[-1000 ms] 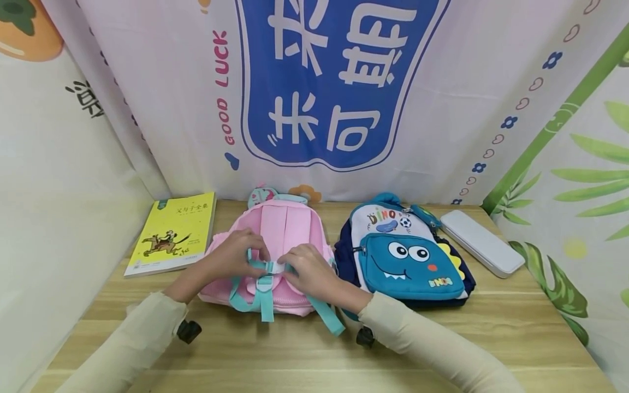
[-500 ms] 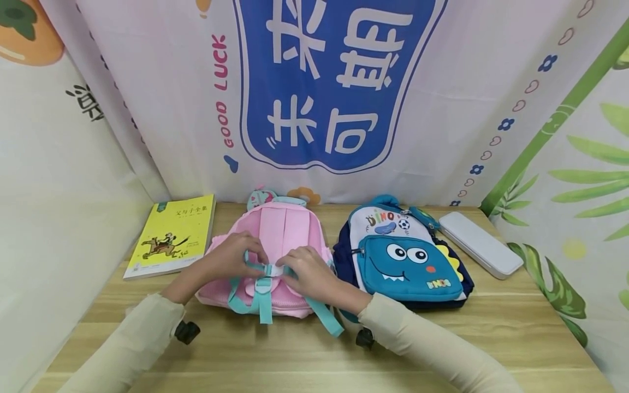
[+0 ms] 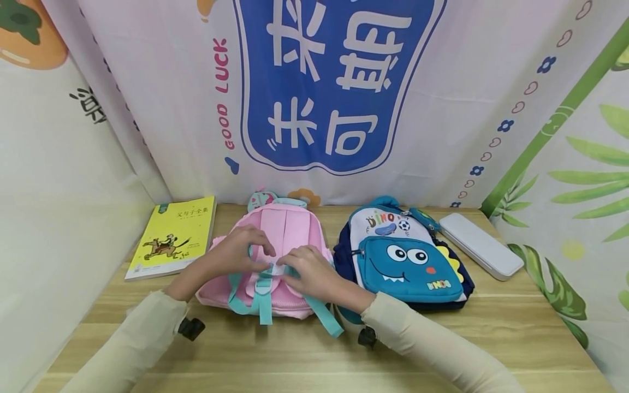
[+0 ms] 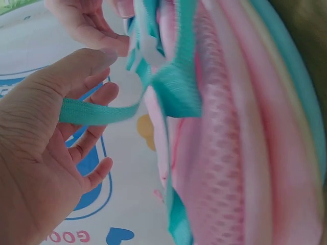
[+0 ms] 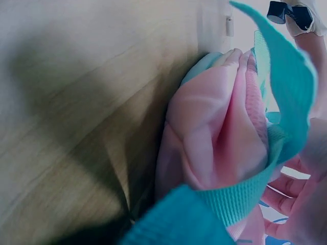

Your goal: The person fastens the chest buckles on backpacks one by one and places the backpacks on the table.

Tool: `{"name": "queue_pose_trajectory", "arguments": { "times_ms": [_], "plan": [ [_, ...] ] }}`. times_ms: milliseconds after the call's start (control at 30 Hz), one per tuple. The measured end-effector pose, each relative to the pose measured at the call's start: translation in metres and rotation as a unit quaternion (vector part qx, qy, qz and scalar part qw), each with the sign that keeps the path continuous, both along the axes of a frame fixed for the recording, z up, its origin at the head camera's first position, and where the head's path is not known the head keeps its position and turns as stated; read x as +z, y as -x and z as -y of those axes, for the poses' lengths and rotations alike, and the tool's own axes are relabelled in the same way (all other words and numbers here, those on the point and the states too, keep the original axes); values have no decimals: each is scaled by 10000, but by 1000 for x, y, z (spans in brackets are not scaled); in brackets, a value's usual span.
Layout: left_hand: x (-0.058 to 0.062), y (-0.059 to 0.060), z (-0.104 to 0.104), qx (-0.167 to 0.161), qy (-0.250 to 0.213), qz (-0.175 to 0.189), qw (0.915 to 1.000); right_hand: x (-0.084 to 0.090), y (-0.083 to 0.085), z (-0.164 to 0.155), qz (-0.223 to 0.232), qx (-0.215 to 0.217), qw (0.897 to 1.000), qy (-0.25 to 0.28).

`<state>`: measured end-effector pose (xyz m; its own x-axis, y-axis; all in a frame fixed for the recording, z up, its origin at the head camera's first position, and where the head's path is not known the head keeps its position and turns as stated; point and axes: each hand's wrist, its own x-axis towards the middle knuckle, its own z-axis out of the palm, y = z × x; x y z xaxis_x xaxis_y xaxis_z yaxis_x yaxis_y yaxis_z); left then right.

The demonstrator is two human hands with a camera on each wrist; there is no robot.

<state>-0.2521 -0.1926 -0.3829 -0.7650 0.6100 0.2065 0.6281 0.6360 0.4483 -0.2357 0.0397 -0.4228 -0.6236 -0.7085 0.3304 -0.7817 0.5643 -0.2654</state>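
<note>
A pink backpack lies with its back panel and teal straps facing up. Across its middle runs a teal strap with a white clip. My left hand hovers at the left of this strap, thumb and fingers apart. In the left wrist view, a loose teal strap end passes between that thumb and the fingers, which are not closed on it. My right hand pinches the strap at the clip from the right side; its fingers partly hide the clip.
A blue dinosaur backpack lies right of the pink one, with a white case beyond it. At the left is a yellow book. A printed curtain hangs behind the wooden table.
My left hand has loosened from the strap beside the clip and lifted slightly, its fingers spreading. My right hand has stayed at the strap. The backpacks have not moved.
</note>
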Motion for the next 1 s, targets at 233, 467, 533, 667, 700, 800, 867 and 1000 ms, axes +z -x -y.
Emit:
{"name": "queue_pose_trajectory", "arguments": {
  "times_ms": [233, 467, 533, 667, 700, 800, 867, 1000],
  "plan": [
    [10, 2, -11, -151, -208, -556, 9981, 11, 3, -7, 74, -37, 9999, -60],
    [16, 4, -28, 41, -123, -732, 9972, 23, 7, -20, 398, -174, 9989, -154],
    [15, 5, -34, 39, -159, -730, 9972, 25, 9, -26, 476, -210, 9985, -166],
    [11, 9, -46, 2, -219, -738, 9970, 27, 13, -39, 551, -286, 9980, -138],
    [10, 9, -49, 1, -222, -748, 9970, 28, 13, -43, 599, -314, 9976, -133],
    [8, 12, -59, -1, -271, -722, 9970, 31, 16, -55, 729, -372, 9966, -119],
    [6, 14, -65, -22, -324, -712, 9969, 33, 17, -65, 812, -432, 9957, -110],
    [3, 15, -78, -41, -362, -784, 9963, 37, 19, -85, 886, -542, 9945, -149]
  ]
}}
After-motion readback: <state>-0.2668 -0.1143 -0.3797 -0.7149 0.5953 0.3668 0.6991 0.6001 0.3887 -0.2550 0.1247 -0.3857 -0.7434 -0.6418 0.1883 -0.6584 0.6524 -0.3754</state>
